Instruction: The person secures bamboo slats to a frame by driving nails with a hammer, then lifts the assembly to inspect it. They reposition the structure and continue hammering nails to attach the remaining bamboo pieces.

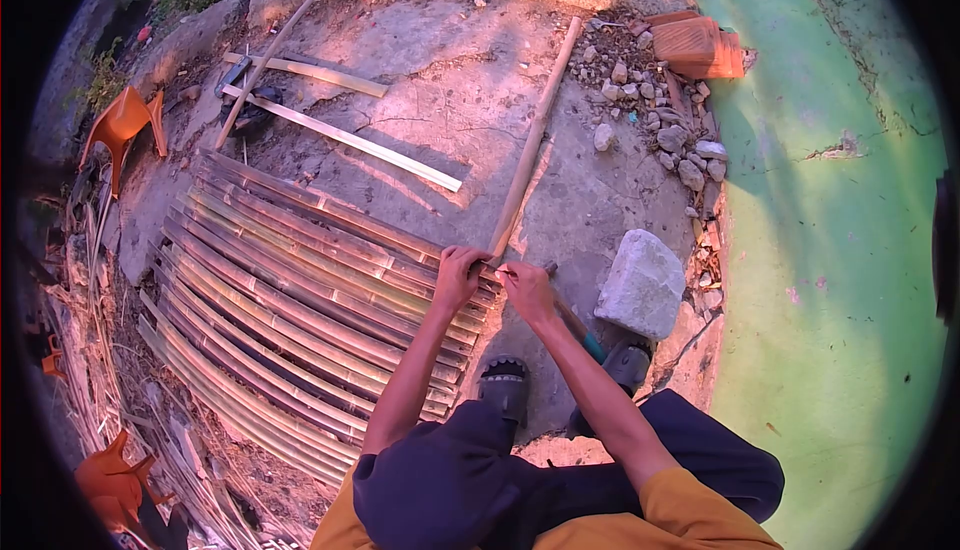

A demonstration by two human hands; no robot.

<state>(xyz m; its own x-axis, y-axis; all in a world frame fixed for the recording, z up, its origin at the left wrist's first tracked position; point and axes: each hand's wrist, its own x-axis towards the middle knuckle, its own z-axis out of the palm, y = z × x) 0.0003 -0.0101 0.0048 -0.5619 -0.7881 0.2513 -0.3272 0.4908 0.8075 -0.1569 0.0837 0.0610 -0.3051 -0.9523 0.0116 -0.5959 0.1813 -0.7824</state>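
My left hand is closed at the right end of the top slat of a bamboo slat panel. Beside it my right hand makes a pinch, its fingertips close to the left ones. Whatever lies between the fingers is too small to make out. Both hands are at the spot where the slats meet a long round wooden pole, which runs away from me over the ground. Partly under my right forearm lies a tool with a teal grip, perhaps a hammer; its head is mostly hidden.
A large white stone block sits by my right foot. Loose bamboo strips and another thin pole lie at the far left. Rubble and orange bricks border the green floor. Orange plastic chairs stand at left.
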